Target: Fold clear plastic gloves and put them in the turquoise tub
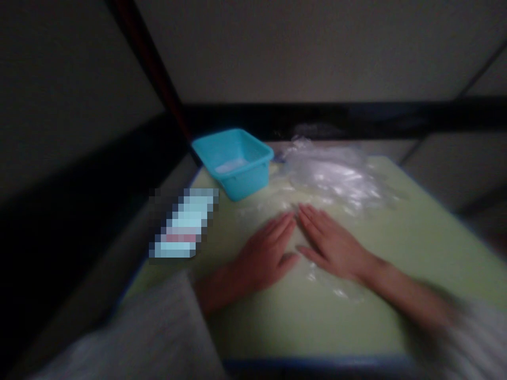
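Film [339,292], clear plastic, lies flat on the table [428,248] under/around both hands, glints showing beyond them & on the near side. Step in hand, we judge: pressing or smoothing it, prob. a bag, but blur means we can't confirm. L hand [266,253] and R hand [336,245] both palm-down, fingers straight & pressed together, thumbs held apart, fingertips nearly meeting; nothing pinched AFAWCT. Next move, we'd say, calls for light, even pressure, then a fingertip grip at an edge if it's to be lifted; thin stuff will prob. crease or cling. Plastic pile [348,177] sits just beyond R hand; blue basket [247,182] w/ something pale [232,165] inside, back L. Labels/brands/txt: none legible; bright slab [186,221] at L edge is pixelated, so we read zero there.
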The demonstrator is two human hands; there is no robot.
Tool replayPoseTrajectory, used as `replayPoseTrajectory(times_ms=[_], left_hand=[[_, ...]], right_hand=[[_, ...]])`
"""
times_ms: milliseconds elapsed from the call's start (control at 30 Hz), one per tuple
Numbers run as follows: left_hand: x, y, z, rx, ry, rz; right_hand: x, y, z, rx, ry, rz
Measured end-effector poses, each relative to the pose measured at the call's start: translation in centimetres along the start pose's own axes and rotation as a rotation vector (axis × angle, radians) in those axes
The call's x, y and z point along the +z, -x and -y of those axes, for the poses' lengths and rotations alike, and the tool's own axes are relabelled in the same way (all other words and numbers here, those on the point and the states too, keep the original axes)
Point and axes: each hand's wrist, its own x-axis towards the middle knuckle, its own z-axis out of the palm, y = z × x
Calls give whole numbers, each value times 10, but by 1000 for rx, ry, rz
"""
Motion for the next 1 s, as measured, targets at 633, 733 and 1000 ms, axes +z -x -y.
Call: replayPoseTrajectory(times_ms=[633, 733, 1000], left_hand=[[1, 3, 10, -16, -96, 91], [1, 2, 11, -6, -93, 93], [-14, -3, 25, 124, -22, 218]], right_hand=[[3, 9, -27, 118, 43, 107], [-6, 7, -32, 51, -8, 111], [-30, 1, -39, -214, -115, 107]])
